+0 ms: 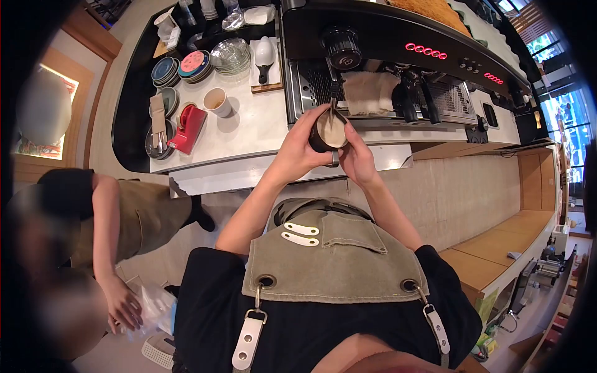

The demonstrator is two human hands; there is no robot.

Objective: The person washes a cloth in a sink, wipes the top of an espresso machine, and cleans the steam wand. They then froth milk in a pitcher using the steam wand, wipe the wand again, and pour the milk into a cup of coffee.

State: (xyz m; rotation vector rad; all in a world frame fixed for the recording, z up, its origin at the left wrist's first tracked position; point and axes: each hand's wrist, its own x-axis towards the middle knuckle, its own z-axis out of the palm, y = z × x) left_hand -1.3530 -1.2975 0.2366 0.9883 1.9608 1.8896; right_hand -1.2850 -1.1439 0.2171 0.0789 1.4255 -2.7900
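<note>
A dark milk pitcher (320, 138) with pale, creamy milk (334, 132) inside is held between both my hands, just in front of the espresso machine. The tip of the steam wand (333, 102) reaches down into its mouth. My left hand (301, 148) wraps the pitcher's left side, fingers closed around it. On the opposite side, my right hand (357, 159) is cupped against the wall, thumb near the rim. The pitcher's handle (336, 159) points back toward my body. A large black knob (344, 48) sits above the wand.
The espresso machine (398, 37) fills the far side, with portafilters (407, 102) and a cloth (370, 92). On the left counter stand a paper cup (216, 101), a red tape dispenser (188, 129), stacked plates (194, 64) and a scoop (264, 57). A co-worker (134, 217) bends at left, holding plastic.
</note>
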